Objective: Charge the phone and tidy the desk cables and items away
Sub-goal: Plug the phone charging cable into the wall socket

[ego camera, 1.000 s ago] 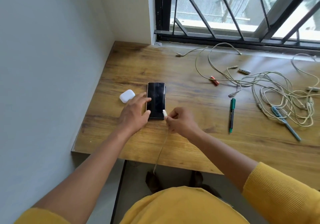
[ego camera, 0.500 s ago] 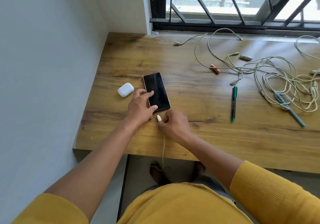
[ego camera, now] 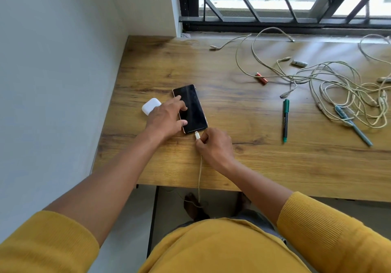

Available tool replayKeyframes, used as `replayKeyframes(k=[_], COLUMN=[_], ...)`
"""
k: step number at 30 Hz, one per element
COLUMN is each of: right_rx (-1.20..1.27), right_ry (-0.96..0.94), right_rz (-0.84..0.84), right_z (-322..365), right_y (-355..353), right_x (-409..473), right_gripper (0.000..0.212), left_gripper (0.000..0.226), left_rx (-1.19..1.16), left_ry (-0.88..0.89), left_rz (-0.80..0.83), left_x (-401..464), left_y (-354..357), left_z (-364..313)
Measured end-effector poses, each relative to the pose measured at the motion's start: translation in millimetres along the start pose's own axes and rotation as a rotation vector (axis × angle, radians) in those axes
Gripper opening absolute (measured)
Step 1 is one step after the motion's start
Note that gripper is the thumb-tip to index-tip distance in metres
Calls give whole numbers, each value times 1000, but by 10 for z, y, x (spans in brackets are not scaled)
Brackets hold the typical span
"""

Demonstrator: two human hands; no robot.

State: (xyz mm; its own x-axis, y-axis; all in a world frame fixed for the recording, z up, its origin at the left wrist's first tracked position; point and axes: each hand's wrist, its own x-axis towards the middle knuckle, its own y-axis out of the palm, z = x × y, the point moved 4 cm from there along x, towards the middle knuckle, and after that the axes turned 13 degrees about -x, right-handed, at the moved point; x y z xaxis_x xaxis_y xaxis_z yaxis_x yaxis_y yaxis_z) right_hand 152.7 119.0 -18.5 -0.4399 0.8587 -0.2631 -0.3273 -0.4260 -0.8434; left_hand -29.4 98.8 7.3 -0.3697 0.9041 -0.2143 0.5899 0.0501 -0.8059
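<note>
A black phone (ego camera: 191,109) lies face up on the wooden desk (ego camera: 243,160), screen dark. My left hand (ego camera: 166,117) rests on its left edge, fingers spread across the glass, steadying it. My right hand (ego camera: 215,146) pinches the white plug (ego camera: 197,135) of a charging cable (ego camera: 199,173) at the phone's near end; the plug tip touches the bottom edge. The cable runs over the desk's front edge and down to the floor.
A white earbud case (ego camera: 150,105) sits just left of the phone. A green marker (ego camera: 285,120), a red battery (ego camera: 262,79), a grey battery (ego camera: 298,63), a blue pen (ego camera: 353,125) and a tangle of pale cables (ego camera: 338,91) lie to the right. A wall stands left, a barred window behind.
My right hand has brought the plug from beside the phone's right corner to its bottom edge. The phone has turned slightly, and my left hand has slid further onto it.
</note>
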Motion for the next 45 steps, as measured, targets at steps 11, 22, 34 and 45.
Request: replayKeyframes(k=[11,22,34,45], right_rx=[28,4,-3,-104], right_ry=[13,29,14,-42], right_rz=[-16,-25,-45,-43], right_z=[-29,-51,-35,-7], right_y=[5,2,19,-85], right_x=[-27,-13,32,134], right_gripper=[15,17,11,12], left_gripper=[70,72,71,68], left_rx=[35,8,-15,-51], left_ry=[-21,-40,-43,-50], left_rz=[18,9,8,28], left_x=[2,26,19,14], left_y=[9,40,46,20], left_z=[29,90,100,96])
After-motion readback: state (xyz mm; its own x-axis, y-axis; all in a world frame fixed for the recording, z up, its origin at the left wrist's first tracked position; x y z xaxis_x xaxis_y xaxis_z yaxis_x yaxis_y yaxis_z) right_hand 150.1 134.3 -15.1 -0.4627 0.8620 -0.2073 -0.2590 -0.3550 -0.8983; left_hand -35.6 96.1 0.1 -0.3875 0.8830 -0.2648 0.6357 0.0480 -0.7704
